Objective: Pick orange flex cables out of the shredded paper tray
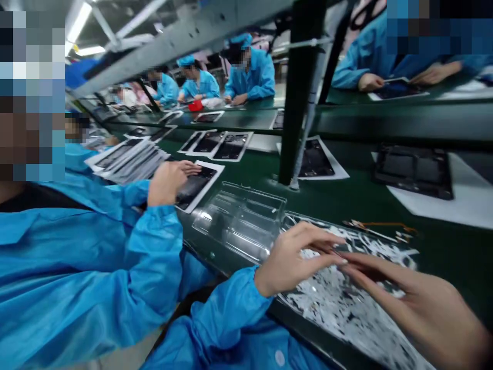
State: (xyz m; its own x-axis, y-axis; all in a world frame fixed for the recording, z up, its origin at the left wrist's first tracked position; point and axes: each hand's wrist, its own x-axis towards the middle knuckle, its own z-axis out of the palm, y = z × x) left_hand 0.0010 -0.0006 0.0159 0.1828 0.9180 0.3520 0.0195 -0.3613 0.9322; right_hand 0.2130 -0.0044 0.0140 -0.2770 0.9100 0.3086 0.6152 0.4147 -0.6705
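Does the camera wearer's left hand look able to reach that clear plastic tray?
Probably yes: the left hand looks close to the clear plastic tray, with nothing visible between them. Its fingertips seem to meet those of the right hand, so they would likely part first.

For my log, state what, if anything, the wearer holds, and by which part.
Can't tell: left hand and right hand meet over scraps, hiding anything between.
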